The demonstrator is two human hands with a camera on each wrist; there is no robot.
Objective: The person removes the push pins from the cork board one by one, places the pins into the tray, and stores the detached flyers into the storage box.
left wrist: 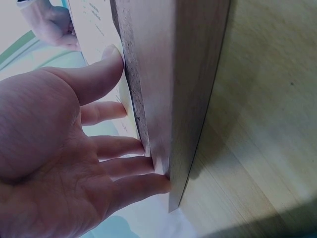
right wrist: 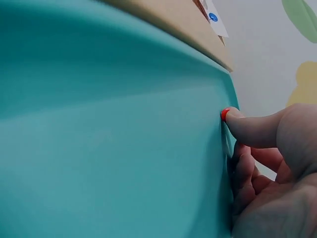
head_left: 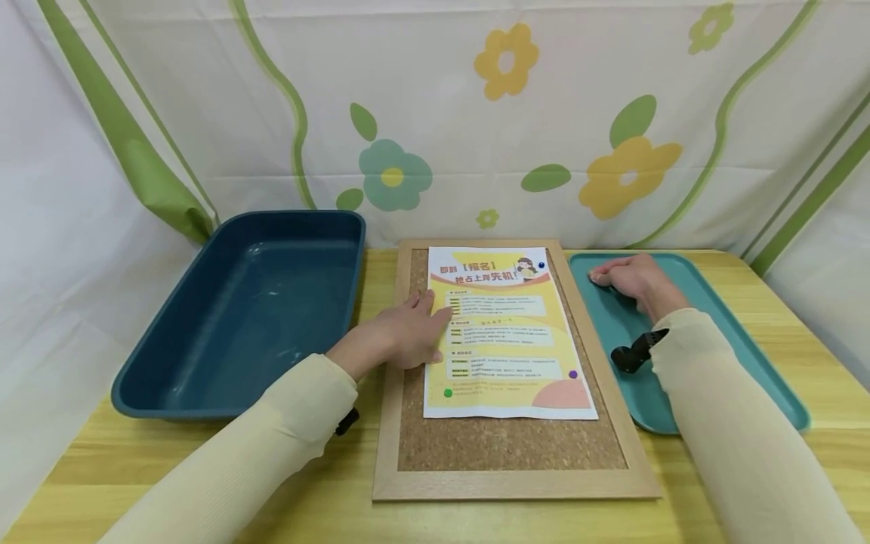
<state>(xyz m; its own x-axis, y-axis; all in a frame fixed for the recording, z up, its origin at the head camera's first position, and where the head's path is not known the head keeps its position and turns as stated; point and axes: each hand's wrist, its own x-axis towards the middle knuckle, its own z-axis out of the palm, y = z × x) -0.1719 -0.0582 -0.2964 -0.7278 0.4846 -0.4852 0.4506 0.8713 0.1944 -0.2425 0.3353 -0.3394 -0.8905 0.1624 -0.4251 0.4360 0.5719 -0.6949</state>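
Observation:
A yellow poster (head_left: 506,332) lies on a wood-framed corkboard (head_left: 503,446). Pins stand at three of its corners: green (head_left: 448,393) at lower left, purple (head_left: 573,375) at lower right and blue (head_left: 541,265) at upper right. My left hand (head_left: 411,332) rests with fingers extended on the poster's left edge and the board's frame; in the left wrist view the thumb (left wrist: 113,57) touches the paper. Over the far left end of the teal tray (head_left: 686,272), my right hand (head_left: 635,281) has curled fingers. It pinches a red pushpin (right wrist: 225,114) at the thumb tip; the pin's lower part is hidden.
A deep dark-blue bin (head_left: 238,325) stands left of the board on the wooden table (head_left: 326,483). The tray sits close along the board's right side. Behind everything hangs a white curtain (head_left: 448,98) with flowers and green vines.

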